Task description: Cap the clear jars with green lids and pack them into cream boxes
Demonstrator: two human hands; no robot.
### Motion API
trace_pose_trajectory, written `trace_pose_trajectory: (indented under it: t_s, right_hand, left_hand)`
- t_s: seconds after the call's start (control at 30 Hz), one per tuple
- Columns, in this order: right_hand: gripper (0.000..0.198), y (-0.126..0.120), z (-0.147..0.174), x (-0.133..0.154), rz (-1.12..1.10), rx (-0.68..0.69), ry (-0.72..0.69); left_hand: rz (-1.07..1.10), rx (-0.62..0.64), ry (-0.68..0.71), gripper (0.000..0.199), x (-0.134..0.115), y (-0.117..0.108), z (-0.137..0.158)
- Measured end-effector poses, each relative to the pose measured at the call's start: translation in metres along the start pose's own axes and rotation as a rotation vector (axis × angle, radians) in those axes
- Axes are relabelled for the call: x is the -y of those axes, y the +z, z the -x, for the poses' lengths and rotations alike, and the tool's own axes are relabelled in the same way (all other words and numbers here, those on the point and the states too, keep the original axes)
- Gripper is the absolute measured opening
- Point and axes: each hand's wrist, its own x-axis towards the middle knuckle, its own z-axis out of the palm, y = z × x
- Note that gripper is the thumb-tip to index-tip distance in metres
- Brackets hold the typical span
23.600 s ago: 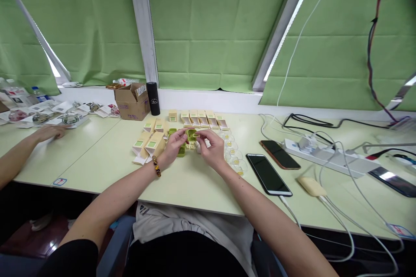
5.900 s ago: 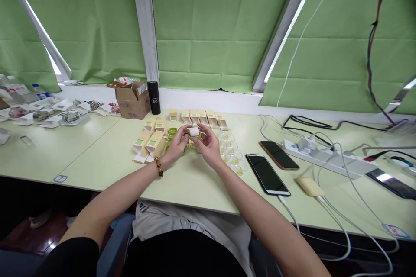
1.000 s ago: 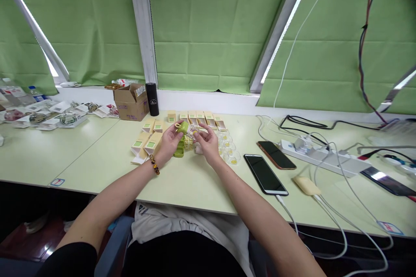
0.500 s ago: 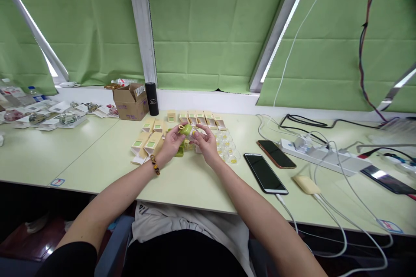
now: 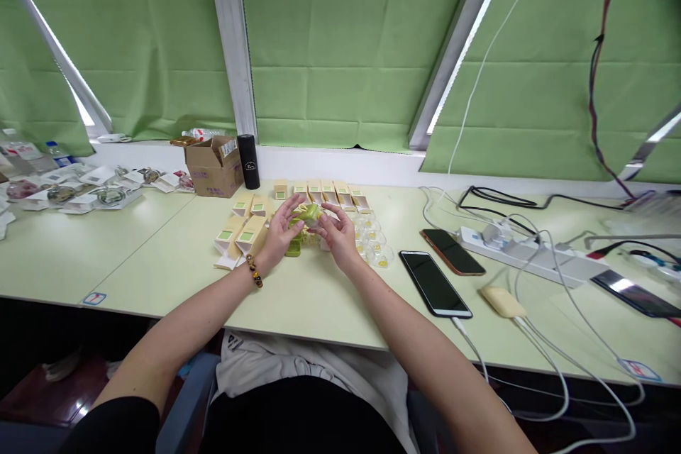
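Black sleeve (image 5: 121, 424), bracelet (image 5: 254, 271) of round beads (amber and near-black).

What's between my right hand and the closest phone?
Clear domes with yellow bits lie between your right hand and that phone, in the head view.

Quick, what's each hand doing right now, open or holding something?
Left hand: open, fingers spread beside the small, rounded, plastic-looking green piece; contact cannot be told.
Right hand: closed on that piece, holding its right end.

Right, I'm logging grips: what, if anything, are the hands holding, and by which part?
A small green item, held at its right end by the right hand; whether the left hand grips it too can't be told.
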Motion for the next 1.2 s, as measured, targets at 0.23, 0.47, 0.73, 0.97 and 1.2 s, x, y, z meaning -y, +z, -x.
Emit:
trace_pose_trajectory:
  t_s: [0.23, 0.47, 0.73, 0.97, 1.2]
  right_hand:
    - [0.067, -0.001, 0.0, -0.001, -0.023, -0.017, -0.02]
    - [0.071, -0.004, 0.0, -0.007, 0.061, -0.037, -0.06]
    - [0.077, 0.002, 0.005, -0.003, 0.139, 0.012, -0.098]
    - [0.054, 0.009, 0.009, 0.003, 0.23, 0.083, -0.123]
    - [0.054, 0.006, 0.007, 0.001, 0.255, 0.059, -0.105]
  left_hand:
    - [-0.12, -0.105, 0.043, 0.06, 0.006, -0.001, 0.0]
    - [-0.234, -0.089, 0.076, 0.053, 0.004, 0.007, 0.004]
    - [-0.305, -0.125, 0.066, 0.039, 0.006, 0.011, 0.003]
    - [-0.335, -0.135, 0.091, 0.031, 0.004, 0.01, 0.003]
    - [-0.346, -0.122, 0.086, 0.029, 0.006, 0.006, 0.0]
